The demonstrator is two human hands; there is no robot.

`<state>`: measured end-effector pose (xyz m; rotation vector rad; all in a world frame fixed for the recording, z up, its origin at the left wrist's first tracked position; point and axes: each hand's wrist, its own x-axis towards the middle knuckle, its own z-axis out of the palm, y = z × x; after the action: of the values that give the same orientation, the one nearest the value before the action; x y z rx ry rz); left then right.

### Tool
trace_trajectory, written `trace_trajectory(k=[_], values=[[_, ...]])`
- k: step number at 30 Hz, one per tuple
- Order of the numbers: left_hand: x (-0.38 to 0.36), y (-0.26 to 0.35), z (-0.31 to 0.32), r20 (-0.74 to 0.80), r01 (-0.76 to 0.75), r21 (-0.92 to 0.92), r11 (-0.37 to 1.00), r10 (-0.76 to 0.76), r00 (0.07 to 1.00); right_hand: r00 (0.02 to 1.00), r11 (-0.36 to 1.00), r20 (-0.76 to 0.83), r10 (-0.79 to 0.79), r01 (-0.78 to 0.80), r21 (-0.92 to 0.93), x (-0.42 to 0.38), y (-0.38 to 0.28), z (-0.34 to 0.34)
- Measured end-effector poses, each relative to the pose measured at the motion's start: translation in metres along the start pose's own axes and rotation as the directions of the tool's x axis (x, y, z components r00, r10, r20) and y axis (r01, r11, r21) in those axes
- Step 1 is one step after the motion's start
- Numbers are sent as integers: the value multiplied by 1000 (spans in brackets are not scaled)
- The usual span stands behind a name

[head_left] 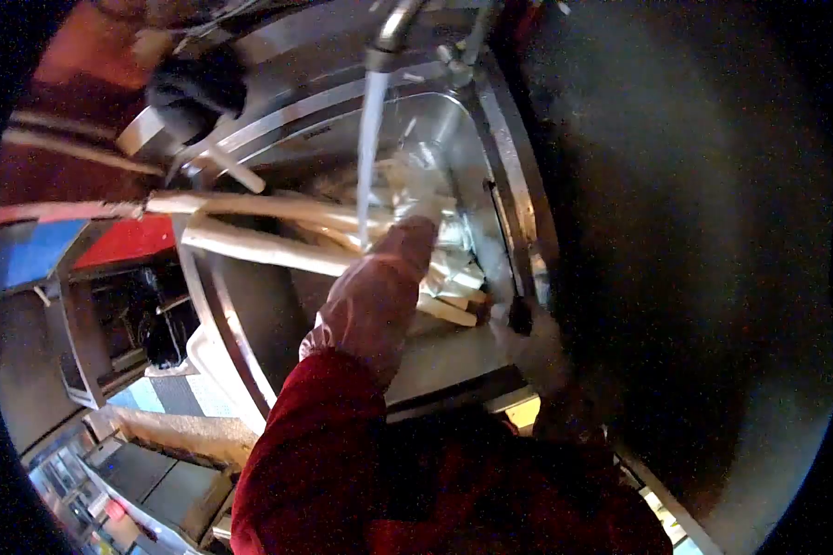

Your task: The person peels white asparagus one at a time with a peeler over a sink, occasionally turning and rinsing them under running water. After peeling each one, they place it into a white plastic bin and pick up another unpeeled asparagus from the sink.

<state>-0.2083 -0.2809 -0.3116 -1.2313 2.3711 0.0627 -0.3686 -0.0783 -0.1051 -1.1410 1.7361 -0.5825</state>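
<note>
My left hand (415, 233), at the end of a red sleeve (310, 421) and a loose pinkish cover (366, 310), reaches down into a metal sink. Splashing water and blur hide its fingers. Long pale sticks (268, 248), like peeled stalks or roots, slant over the left rim and run down to the hand. Shorter pale pieces (449, 310) lie just beyond it in the basin. From a metal tap (393, 32), a stream of water (370, 148) falls beside the hand. My right hand does not show.
The sink rim (518, 199) is raised metal. A dark rounded thing (197, 92), too blurred to name, stands at the upper left above a pale stick (236, 168). Shelving (111, 314) is on the left; a large dark surface (676, 231) fills the right.
</note>
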Motion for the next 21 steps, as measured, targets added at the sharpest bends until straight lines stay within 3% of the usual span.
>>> trace_trajectory(k=[2,4,7,9,13,15,17,19,20,21], values=[[27,-23,-4,110,158,-418,895,-123,986,972,971,77,220,-226,74,-11,-4,-8],[45,-42,-1,225,263,-591,763,-157,962,976,973,55,210,-214,87,-21,12,-11],[51,-54,-8,254,300,-649,699,-173,952,979,970,8,204,-203,137,-17,10,-17],[51,-45,-23,221,292,-636,714,-194,956,937,916,78,342,-351,197,-24,12,-23],[0,-35,-90,144,180,-575,798,-117,983,977,897,44,210,-210,388,-32,19,-28],[-40,-36,-119,-96,96,-624,775,-198,975,987,935,-16,159,-146,323,-38,1,-32],[-81,-42,-158,-145,126,-725,677,-328,933,990,934,13,142,-138,329,-47,-22,-37],[-105,-60,-175,-248,-79,-941,328,-512,822,991,925,69,112,-130,357,-56,-38,-33],[-120,-73,-181,-260,-38,-925,379,-555,791,995,911,53,80,-95,402,-61,-44,-28],[-108,-99,-163,-157,-91,-982,163,-455,877,998,893,35,49,-59,447,-66,-50,-23]])
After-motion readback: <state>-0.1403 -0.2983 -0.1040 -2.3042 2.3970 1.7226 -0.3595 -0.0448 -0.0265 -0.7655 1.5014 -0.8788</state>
